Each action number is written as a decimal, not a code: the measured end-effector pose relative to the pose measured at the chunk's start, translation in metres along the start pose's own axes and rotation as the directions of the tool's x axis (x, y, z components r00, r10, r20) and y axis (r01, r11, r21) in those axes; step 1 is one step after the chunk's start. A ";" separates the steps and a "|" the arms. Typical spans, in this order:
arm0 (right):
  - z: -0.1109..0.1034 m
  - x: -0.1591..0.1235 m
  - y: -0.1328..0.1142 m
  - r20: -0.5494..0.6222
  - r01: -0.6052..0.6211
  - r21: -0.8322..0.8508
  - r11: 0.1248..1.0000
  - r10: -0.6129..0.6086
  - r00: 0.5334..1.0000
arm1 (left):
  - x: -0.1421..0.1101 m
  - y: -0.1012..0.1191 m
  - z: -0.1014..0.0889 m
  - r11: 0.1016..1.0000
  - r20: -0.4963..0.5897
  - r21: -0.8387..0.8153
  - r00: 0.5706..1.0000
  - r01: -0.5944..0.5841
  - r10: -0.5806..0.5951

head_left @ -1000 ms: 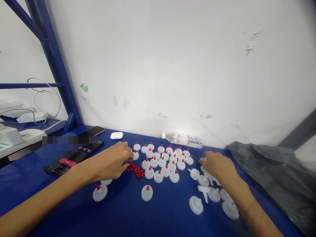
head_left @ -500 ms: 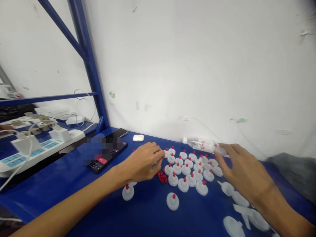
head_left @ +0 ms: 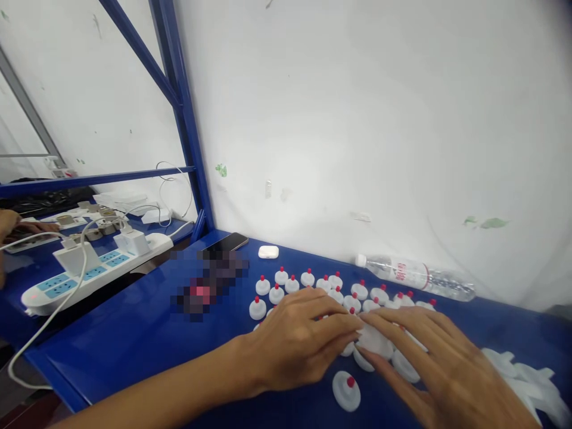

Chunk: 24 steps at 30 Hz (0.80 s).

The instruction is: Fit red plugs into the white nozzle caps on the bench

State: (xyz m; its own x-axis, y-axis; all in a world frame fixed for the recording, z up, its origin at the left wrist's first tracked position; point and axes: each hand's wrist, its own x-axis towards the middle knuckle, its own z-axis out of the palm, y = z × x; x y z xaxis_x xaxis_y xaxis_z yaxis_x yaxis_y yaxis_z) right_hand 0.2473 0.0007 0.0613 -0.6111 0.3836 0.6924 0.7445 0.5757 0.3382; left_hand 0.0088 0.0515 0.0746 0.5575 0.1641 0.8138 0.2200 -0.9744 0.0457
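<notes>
My right hand [head_left: 440, 360] holds a round white plastic cap [head_left: 376, 338] between thumb and fingers. My left hand [head_left: 304, 333] meets it with fingertips pinched at the cap's narrow end; whatever they grip is hidden. Around and behind both hands stand several white caps with red tips [head_left: 307, 277], and one single red-tipped cap [head_left: 346, 391] sits in front. White funnel-like pieces [head_left: 531, 381] without red tips lie to the right, partly behind my right forearm.
A clear bottle [head_left: 413, 275] lies along the wall. A white earphone case [head_left: 269, 252] and a phone [head_left: 227, 243] rest at the back left of the blue table [head_left: 147, 333]. Leftward are a power strip [head_left: 102, 271] with cables and another person's hand [head_left: 29, 227].
My left hand has left the small red parts and come right to meet my right hand. The right hand has moved down from beside the bottle. The view has shifted.
</notes>
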 end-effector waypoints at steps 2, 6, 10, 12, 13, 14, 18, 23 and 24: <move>0.000 -0.002 0.002 -0.006 -0.007 0.013 1.000 0.007 1.000 | -0.001 -0.001 0.001 0.999 0.004 -0.034 1.000 0.014 -0.014; -0.001 -0.004 0.001 -0.031 -0.034 0.049 0.998 0.036 0.999 | -0.004 -0.003 0.003 0.998 0.009 -0.057 0.999 0.035 -0.034; -0.002 -0.002 -0.003 -0.037 -0.082 0.083 0.993 0.085 0.996 | -0.006 -0.005 0.004 0.999 0.049 -0.003 0.997 0.054 -0.054; -0.002 -0.002 -0.005 -0.041 -0.098 0.078 0.992 0.102 0.994 | -0.008 -0.007 0.005 0.998 0.093 0.033 0.994 0.056 -0.059; -0.001 -0.002 -0.006 -0.045 -0.102 0.076 0.992 0.106 0.993 | -0.008 -0.008 0.006 0.997 0.114 0.050 0.992 0.056 -0.062; -0.001 -0.003 -0.007 -0.049 -0.101 0.076 0.992 0.105 0.993 | -0.009 -0.008 0.006 0.996 0.133 0.062 0.989 0.058 -0.066; -0.001 -0.004 -0.010 -0.033 -0.069 0.086 0.994 0.072 0.997 | -0.010 -0.006 0.008 0.995 0.167 0.067 0.982 0.079 -0.089; -0.007 0.004 -0.020 -0.035 -0.042 0.094 0.995 0.046 0.998 | -0.010 0.001 0.005 0.994 0.130 0.033 0.986 0.105 -0.108; -0.008 0.007 -0.022 -0.043 -0.053 0.100 0.994 0.058 0.997 | -0.009 0.002 0.005 0.993 0.120 0.029 0.986 0.111 -0.114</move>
State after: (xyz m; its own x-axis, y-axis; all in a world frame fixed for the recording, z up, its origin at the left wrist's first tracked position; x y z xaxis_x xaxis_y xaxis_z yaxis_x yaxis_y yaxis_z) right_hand 0.2290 -0.0146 0.0634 -0.5551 0.3846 0.7376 0.7451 0.6241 0.2353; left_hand 0.0077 0.0492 0.0648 0.6211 0.2910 0.7277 0.3033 -0.9454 0.1192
